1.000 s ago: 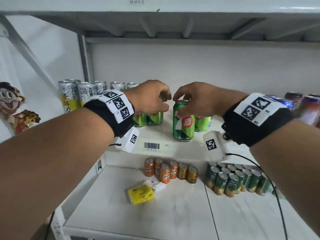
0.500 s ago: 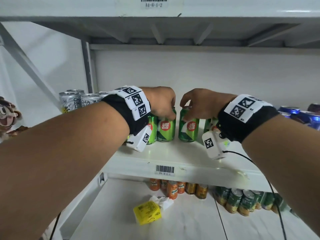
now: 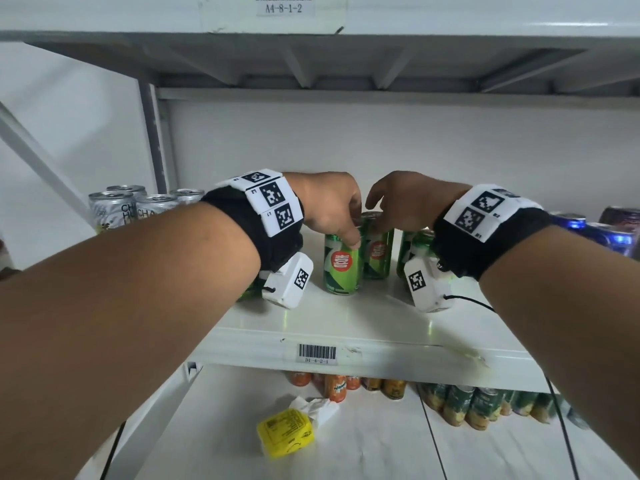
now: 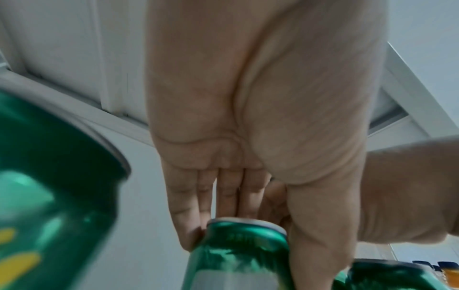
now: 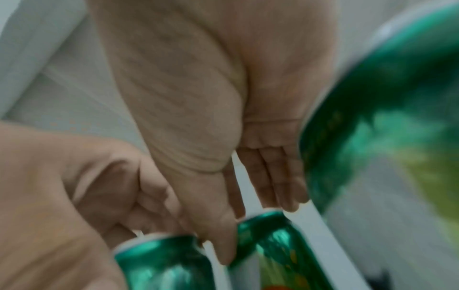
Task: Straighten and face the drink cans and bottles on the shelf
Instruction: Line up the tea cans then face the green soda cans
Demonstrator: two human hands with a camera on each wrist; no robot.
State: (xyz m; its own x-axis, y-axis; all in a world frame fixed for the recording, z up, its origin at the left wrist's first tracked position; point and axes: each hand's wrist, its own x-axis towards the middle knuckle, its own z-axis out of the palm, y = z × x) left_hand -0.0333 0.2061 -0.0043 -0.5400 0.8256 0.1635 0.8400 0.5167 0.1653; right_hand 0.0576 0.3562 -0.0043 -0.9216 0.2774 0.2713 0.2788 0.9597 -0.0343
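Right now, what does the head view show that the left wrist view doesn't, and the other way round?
Only the head view shows the silver cans, the orange cans on the lower shelf and the yellow packet. Only the left wrist view shows the left hand's palm and fingers behind the rim. Both show the left hand gripping a green can.

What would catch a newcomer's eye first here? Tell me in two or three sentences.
Two forearms reach into the middle shelf, each wrist in a black band with black-and-white square markers. The left hand grips the top of a green can with a red label near the shelf's front, while the right hand holds the green can behind it. On the lower shelf, a crumpled yellow packet lies in front of rows of orange and dark green cans.
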